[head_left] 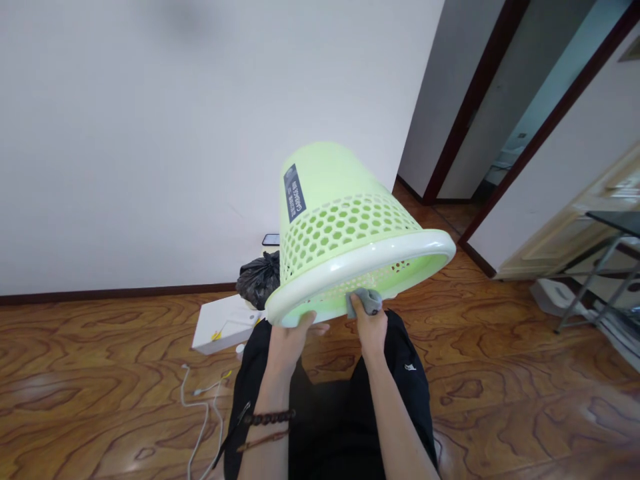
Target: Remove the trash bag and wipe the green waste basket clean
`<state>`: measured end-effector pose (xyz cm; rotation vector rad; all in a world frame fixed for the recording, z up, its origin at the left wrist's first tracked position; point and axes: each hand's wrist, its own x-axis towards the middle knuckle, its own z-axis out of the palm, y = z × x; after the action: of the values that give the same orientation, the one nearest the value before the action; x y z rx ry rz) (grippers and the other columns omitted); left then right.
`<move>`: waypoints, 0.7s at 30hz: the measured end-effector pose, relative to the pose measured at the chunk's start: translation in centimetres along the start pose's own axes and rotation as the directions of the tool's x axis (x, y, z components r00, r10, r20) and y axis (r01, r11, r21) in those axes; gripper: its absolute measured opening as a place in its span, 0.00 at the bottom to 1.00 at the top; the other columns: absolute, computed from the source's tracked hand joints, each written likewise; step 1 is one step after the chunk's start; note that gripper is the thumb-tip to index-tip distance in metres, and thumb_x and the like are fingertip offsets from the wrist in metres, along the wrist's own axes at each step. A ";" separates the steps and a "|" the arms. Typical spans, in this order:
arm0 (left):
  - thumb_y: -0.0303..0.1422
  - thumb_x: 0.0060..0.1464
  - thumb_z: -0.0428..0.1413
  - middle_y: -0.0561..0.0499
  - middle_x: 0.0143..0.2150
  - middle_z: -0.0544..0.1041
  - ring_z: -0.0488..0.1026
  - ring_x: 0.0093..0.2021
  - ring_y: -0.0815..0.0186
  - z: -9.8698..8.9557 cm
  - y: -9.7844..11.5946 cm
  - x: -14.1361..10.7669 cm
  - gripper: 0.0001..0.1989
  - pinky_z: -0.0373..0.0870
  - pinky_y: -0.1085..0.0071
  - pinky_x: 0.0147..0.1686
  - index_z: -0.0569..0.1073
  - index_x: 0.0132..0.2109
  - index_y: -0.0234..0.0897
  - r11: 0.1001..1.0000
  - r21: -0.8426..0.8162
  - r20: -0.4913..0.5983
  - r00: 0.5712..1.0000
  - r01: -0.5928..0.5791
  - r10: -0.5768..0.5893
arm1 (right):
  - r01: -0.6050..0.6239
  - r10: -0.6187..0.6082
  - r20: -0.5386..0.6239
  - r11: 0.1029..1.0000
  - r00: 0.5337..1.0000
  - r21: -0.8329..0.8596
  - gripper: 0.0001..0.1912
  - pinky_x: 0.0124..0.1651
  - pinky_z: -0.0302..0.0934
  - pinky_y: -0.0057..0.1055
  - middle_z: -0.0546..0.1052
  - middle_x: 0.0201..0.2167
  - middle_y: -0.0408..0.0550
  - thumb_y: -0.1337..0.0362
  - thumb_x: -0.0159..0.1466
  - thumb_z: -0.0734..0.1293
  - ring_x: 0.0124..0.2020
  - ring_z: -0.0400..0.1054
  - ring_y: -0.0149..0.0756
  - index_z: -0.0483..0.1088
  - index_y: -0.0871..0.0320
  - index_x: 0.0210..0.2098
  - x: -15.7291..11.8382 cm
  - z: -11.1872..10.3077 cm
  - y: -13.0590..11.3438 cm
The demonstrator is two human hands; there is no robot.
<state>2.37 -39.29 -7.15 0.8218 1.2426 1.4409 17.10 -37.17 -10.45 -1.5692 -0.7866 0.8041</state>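
Note:
A light green plastic garbage bin (325,180) with a honeycomb of holes and a white rim (370,257) is tipped over in front of me, its mouth facing down toward my lap. My left hand (293,340) grips the rim at the near left, thumb up on the edge and the other fingers underneath. In my right hand (371,327) is a bunched grey cloth (367,301), held at the near side of the bin's mouth. Whether the cloth touches the bin's inner wall I cannot tell.
On the wooden floor at left lie a white box (220,323) and a white cable (203,403). Behind them are a black plastic bag (257,280) and a phone (271,239). A white wall stands ahead; a metal-legged table (617,223) is at right.

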 end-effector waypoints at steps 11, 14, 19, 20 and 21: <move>0.36 0.38 0.64 0.45 0.30 0.77 0.76 0.25 0.55 -0.1 0.1 -0.2 0.31 0.75 0.60 0.25 0.66 0.50 0.29 1.000 0.008 0.000 1.000 0.005 -0.005 | -0.020 0.025 -0.119 0.999 0.993 0.042 0.29 0.40 0.63 0.32 0.78 0.36 0.54 0.47 0.48 0.69 0.40 0.72 0.44 0.74 0.65 0.40 0.5 0.0 0.0; 0.37 0.38 0.63 0.44 0.31 0.77 0.76 0.25 0.54 0.2 0.0 -0.1 0.31 0.75 0.60 0.25 0.67 0.50 0.29 1.000 -0.006 0.007 1.000 0.011 -0.011 | -0.016 0.018 -0.027 0.998 0.999 0.062 0.28 0.40 0.64 0.31 0.78 0.36 0.53 0.47 0.49 0.69 0.40 0.72 0.44 0.74 0.64 0.40 -1.0 1.4 -0.1; 0.37 0.38 0.63 0.46 0.26 0.77 0.76 0.24 0.56 -0.3 -0.2 0.0 0.28 0.75 0.62 0.24 0.68 0.47 0.29 1.000 0.027 0.001 1.000 0.008 -0.008 | -0.039 0.035 0.041 0.994 0.999 0.103 0.29 0.37 0.64 0.30 0.78 0.32 0.52 0.48 0.49 0.69 0.38 0.72 0.43 0.73 0.65 0.42 -1.9 2.7 -0.3; 0.37 0.38 0.63 0.47 0.26 0.77 0.76 0.24 0.56 -0.4 -0.1 0.0 0.28 0.75 0.62 0.24 0.68 0.47 0.29 0.999 0.032 -0.004 1.000 0.007 -0.007 | -0.037 0.034 0.035 0.995 0.999 0.098 0.30 0.37 0.64 0.31 0.78 0.31 0.53 0.48 0.49 0.69 0.37 0.72 0.43 0.73 0.66 0.42 -1.3 2.1 -0.2; 0.37 0.38 0.63 0.47 0.26 0.77 0.76 0.24 0.56 -0.4 -0.1 0.0 0.28 0.75 0.62 0.23 0.68 0.47 0.29 0.999 0.032 -0.005 1.000 0.006 -0.006 | -0.027 0.025 0.021 0.995 0.999 0.092 0.30 0.37 0.64 0.31 0.78 0.30 0.53 0.48 0.49 0.69 0.37 0.72 0.44 0.73 0.67 0.42 -0.7 1.5 -0.1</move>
<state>2.04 -39.44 -7.37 0.8357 1.2743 1.4220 15.47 -36.93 -10.44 -1.4941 -0.7343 0.8644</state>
